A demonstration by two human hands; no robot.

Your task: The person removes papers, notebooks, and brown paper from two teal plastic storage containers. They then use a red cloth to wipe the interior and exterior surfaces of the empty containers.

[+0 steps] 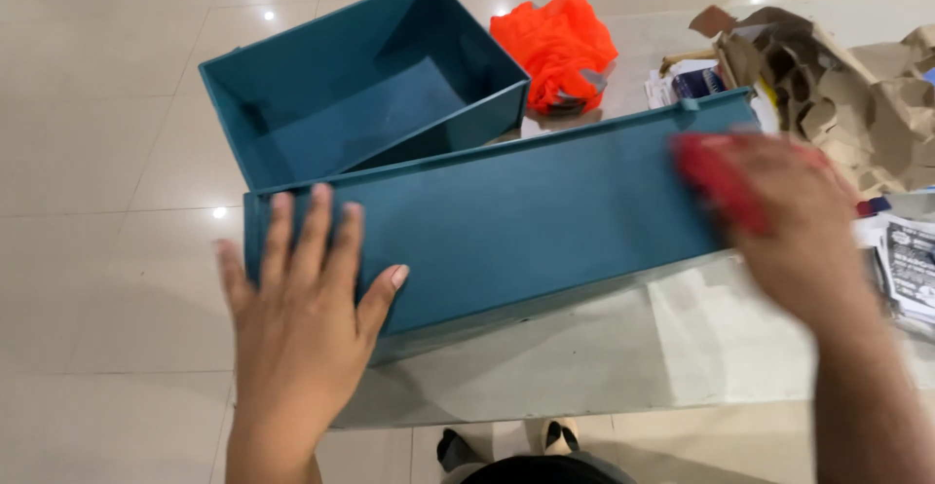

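A long teal metal lid (526, 216) lies across a grey table (604, 357), tilted up to the right. My left hand (302, 299) rests flat on its left end, fingers spread, holding nothing. My right hand (789, 221), blurred by motion, presses a red cloth (719, 180) against the lid's right end. Behind the lid sits an open teal metal box (360, 85), empty inside, hanging over the table's far left corner.
An orange vest (555, 44) lies behind the box. Crumpled brown packing paper (847, 85) and printed leaflets (911, 265) fill the right side. A small dark blue packet (698, 82) sits near the paper. Pale tiled floor (97, 153) surrounds the table; my feet (506, 440) show below.
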